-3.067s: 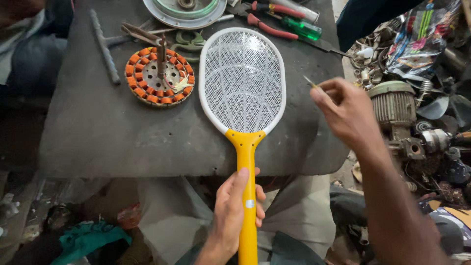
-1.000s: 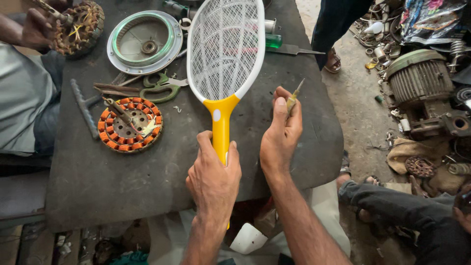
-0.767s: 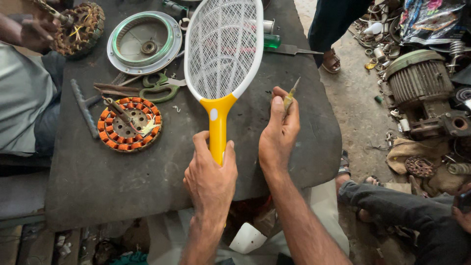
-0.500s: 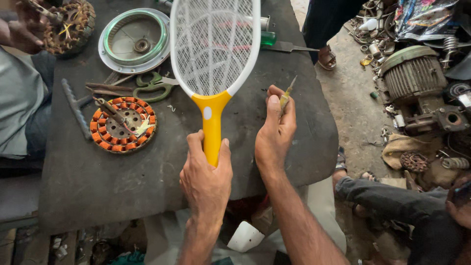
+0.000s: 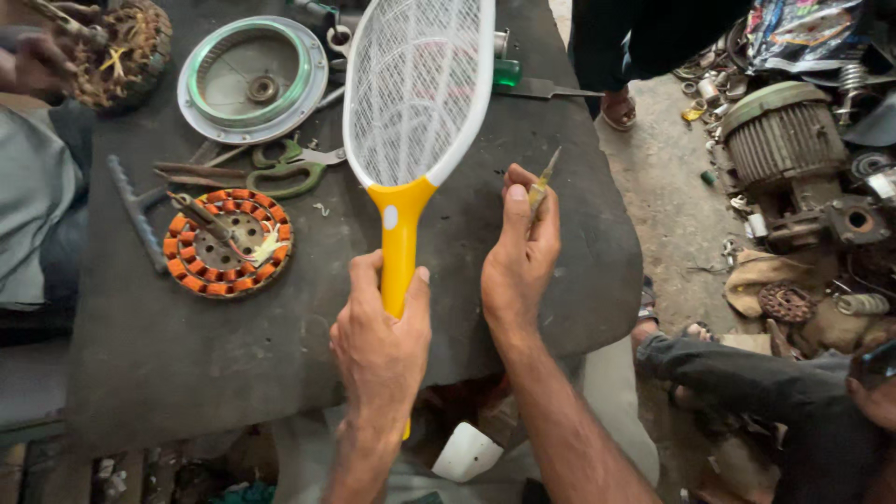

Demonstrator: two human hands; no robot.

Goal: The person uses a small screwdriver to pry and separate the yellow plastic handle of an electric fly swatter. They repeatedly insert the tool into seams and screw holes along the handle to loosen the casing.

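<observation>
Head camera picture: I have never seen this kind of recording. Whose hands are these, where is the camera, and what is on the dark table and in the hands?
The one camera sits on a person's head and looks down at that person's own two bare hands; there is no machine. The left hand grips the yellow handle of a racket-shaped insect swatter with a white mesh head, held up over the dark worktable. The right hand pinches a small thin screwdriver with a yellowish handle, tip up, beside the swatter.

On the table lie a round motor winding with orange coils, green-handled scissors and a round grey metal housing.

At top left, another person's hand works on a second winding. To the right, on the ground, lie old motors and scrap.
</observation>
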